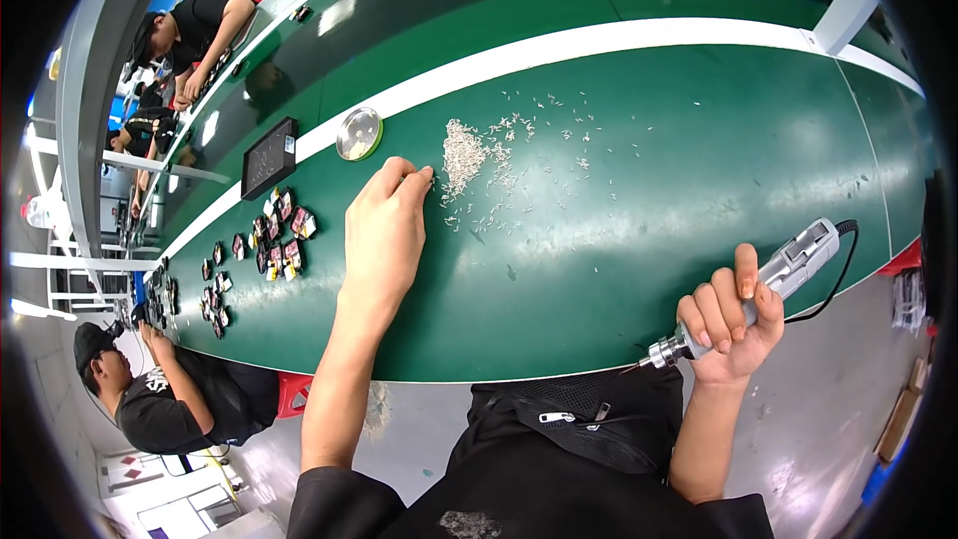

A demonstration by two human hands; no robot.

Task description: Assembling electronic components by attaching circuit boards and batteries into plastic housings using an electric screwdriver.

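My right hand (731,317) is wrapped round a grey electric screwdriver (793,262) at the table's near right edge. Its metal nose and thin bit point down and to the left, and a black cord leaves its back end. Over the table's middle, my left hand (389,220) has its fingers curled and the tips drawn together. Whatever the tips may hold is too small to make out. Right beside them lies a heap of tiny silvery pieces that look like screws (462,155), with many more scattered to its right.
On the green table (639,279), a round shallow dish (359,134) and a black tray (269,158) stand beyond my left hand. Several small black assemblies (284,230) lie to the left. A white rail (599,32) borders the far side. A person (170,394) sits at the left.
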